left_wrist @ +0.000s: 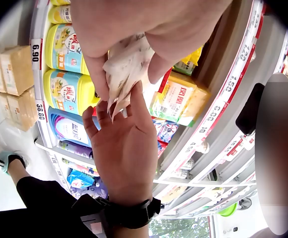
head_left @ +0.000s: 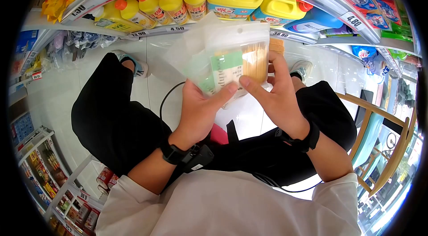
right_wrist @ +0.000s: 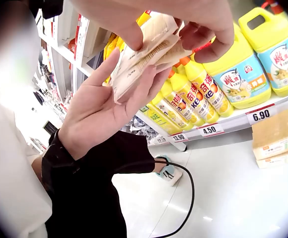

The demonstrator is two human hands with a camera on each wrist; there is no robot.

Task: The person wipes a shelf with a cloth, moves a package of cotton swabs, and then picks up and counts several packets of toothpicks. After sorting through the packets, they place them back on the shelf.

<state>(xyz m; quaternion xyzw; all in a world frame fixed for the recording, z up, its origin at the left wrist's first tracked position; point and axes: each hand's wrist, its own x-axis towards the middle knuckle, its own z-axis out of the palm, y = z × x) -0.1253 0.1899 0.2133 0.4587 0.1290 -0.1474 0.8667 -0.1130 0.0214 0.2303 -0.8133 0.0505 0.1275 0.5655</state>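
Both hands hold a small stack of clear plastic packets (head_left: 255, 64) of thin wooden sticks, with a green and white label. The left hand (head_left: 198, 111) grips the lower left edge, its thumb on the front. My right hand (head_left: 283, 102) holds the right side, thumb also on the front, fingers curled behind. In the left wrist view the packets (left_wrist: 129, 64) show edge-on between the left hand (left_wrist: 149, 25) and right hand (left_wrist: 124, 148). The right wrist view shows the packets (right_wrist: 144, 59) lying across the left palm (right_wrist: 99, 109), pinched above by the right hand (right_wrist: 183, 20).
Yellow bottles (head_left: 171, 6) and jugs (head_left: 234, 2) line the shelf in front, above price labels (head_left: 177, 28). Brown boxes (right_wrist: 275, 141) stand on the floor beside it. A wooden chair (head_left: 390, 155) is at the right, a low rack (head_left: 44, 164) at the left.
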